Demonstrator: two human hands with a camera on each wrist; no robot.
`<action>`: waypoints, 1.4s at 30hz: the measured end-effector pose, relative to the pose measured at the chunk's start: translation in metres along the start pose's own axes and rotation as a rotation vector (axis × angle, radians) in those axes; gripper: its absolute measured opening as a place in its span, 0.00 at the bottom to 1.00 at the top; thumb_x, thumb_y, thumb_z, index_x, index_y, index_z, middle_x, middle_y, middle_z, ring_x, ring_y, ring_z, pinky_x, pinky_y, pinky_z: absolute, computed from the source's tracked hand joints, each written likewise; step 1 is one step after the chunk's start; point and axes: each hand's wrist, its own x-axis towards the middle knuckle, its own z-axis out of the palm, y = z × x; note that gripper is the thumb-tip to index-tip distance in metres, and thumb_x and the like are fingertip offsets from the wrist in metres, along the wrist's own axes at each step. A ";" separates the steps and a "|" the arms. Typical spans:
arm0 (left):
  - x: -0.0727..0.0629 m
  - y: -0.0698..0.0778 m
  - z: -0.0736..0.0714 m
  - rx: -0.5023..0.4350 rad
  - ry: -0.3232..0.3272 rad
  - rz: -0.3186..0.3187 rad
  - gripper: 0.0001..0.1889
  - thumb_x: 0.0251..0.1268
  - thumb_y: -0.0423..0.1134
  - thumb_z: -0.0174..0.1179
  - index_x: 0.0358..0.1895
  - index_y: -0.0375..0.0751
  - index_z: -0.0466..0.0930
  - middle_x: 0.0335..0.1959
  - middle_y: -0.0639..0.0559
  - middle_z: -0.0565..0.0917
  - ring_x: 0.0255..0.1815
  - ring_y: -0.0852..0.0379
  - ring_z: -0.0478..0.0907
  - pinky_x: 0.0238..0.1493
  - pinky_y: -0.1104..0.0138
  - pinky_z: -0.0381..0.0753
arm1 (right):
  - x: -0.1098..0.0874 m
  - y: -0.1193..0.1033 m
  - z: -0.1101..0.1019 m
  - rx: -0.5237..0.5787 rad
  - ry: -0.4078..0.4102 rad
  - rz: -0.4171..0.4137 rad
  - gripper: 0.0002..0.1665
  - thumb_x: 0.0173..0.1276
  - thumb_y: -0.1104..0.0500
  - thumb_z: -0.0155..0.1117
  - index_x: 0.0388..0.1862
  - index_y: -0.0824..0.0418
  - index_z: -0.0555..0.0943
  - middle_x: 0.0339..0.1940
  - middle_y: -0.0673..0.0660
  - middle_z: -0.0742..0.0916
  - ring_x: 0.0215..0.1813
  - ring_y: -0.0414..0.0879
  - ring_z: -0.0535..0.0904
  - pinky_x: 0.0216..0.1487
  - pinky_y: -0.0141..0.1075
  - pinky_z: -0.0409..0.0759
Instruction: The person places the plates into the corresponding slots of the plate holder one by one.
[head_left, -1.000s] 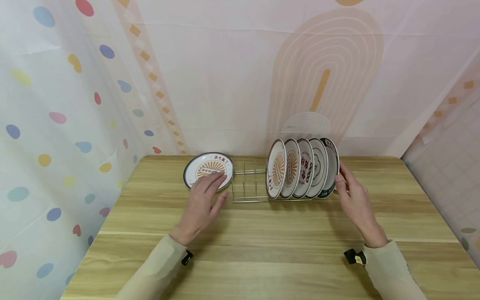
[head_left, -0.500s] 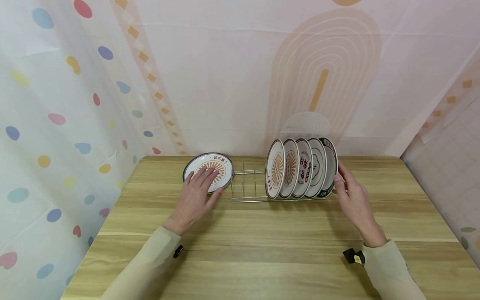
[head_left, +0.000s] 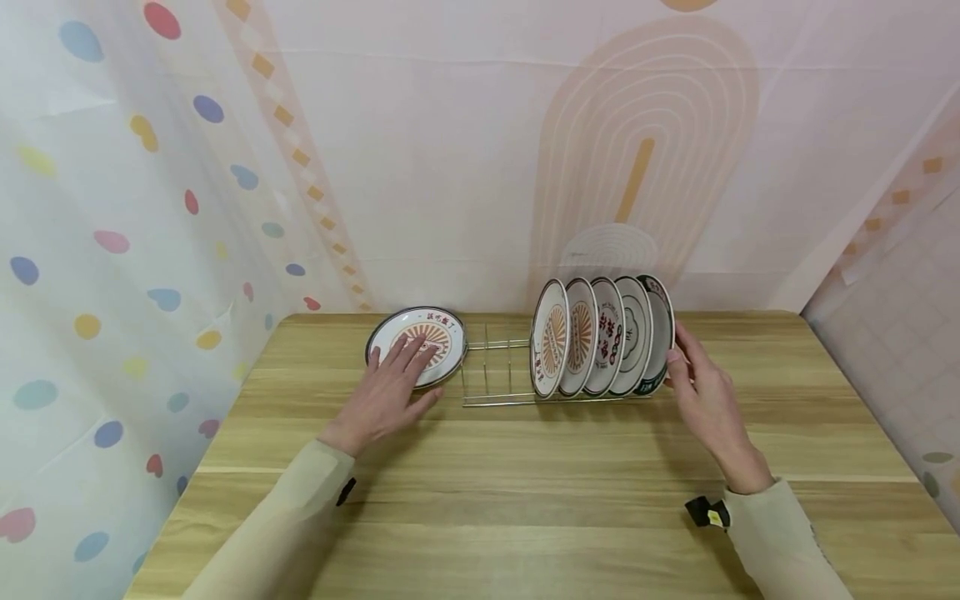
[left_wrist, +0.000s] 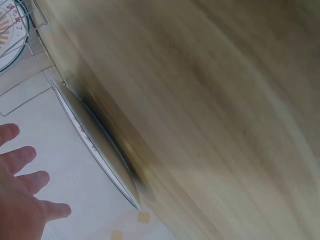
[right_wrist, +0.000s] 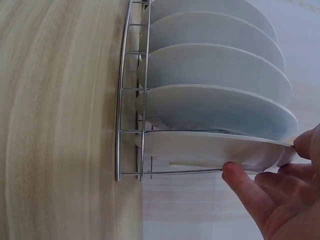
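My left hand (head_left: 386,396) is held with fingers spread over a round plate (head_left: 450,333) with an orange sunburst, which lies face up at the left end of a wire rack (head_left: 498,403). In the left wrist view a gap shows between the fingers and this plate (left_wrist: 95,145). My right hand (head_left: 708,404) holds the rim of the rightmost plate (head_left: 660,337), green-edged, which stands upright in the rack. Close up in the right wrist view, the thumb presses the back of that plate (right_wrist: 200,147), and the other fingers are at its rim.
Several more plates stand in a row in the rack, including a leftmost sunburst plate (head_left: 551,337). Wire dividers show between it and the lying plate. Behind the wooden table (head_left: 525,500) hangs a patterned curtain (head_left: 420,167), and a dotted one (head_left: 135,350) hangs at the left.
My left hand has moved left and slightly back toward me over the lying plate, its fingers spreading apart. The right hand and the upright plates have stayed in place.
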 end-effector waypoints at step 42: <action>-0.009 -0.032 0.006 -0.136 -0.276 0.010 0.24 0.78 0.40 0.59 0.73 0.40 0.75 0.76 0.35 0.67 0.75 0.25 0.61 0.70 0.28 0.61 | 0.000 -0.002 -0.002 0.028 -0.020 0.040 0.30 0.87 0.58 0.45 0.82 0.64 0.61 0.76 0.70 0.72 0.53 0.69 0.85 0.42 0.18 0.82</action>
